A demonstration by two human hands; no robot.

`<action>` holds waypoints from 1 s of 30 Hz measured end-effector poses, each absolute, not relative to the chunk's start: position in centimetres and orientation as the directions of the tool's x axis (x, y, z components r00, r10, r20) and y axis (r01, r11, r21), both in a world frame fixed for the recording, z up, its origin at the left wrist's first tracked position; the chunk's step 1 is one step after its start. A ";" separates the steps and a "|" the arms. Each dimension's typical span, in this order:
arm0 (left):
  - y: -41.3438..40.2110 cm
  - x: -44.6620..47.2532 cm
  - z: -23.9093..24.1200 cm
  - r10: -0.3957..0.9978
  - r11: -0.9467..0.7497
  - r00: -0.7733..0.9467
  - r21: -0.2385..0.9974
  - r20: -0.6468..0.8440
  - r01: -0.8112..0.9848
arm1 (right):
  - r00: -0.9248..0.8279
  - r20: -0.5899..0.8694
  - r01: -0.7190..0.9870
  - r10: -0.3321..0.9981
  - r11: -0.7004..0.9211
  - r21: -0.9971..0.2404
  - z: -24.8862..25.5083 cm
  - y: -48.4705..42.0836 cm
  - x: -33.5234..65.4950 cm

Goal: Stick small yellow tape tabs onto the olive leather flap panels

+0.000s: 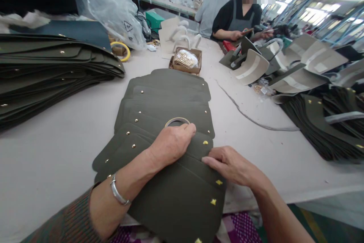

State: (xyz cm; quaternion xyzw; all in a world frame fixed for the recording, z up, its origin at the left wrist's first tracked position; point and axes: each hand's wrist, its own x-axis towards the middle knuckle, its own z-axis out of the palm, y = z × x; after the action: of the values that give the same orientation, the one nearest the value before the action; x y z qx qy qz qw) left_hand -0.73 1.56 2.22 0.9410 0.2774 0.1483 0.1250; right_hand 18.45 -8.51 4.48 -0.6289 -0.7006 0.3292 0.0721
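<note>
Your left hand (pixel 170 145) lay palm down on the fanned row of dark olive leather panels with small brass studs (pixel 167 102), its fingers curled; whether it pinched anything beneath could not be told. Its fingertips reached a thin beige ring (pixel 176 121) that rested on one of the panels. A silver bangle (pixel 118 192) sat on that wrist. Your right hand (pixel 231 165) was just beside it, fingers stretched out flat and together, their tips pressed on the edge of a nearer panel.

The panels overlapped one another down the middle of the white table (pixel 57 148), from its near edge towards a small cardboard box of gold-coloured metal fittings (pixel 186 61). A tall stack of similar dark panels (pixel 42 72) stood to your left. Pale grey curved pieces (pixel 298 70) lay heaped at the right, and a person in a black top and grey apron (pixel 239 19) sat across the table.
</note>
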 end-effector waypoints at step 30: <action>0.5 0.1 1.9 0.495 -0.859 0.761 0.367 0.419 0.357 | 0.134 0.502 0.780 0.854 0.222 -0.585 2.8 -7.0 16.1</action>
State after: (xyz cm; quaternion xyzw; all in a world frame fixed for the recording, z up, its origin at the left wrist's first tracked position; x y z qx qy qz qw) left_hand 0.06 0.55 1.90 0.9288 0.2294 0.2587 0.1335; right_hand 16.11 -6.99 2.75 -0.6221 -0.6567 0.0440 0.4240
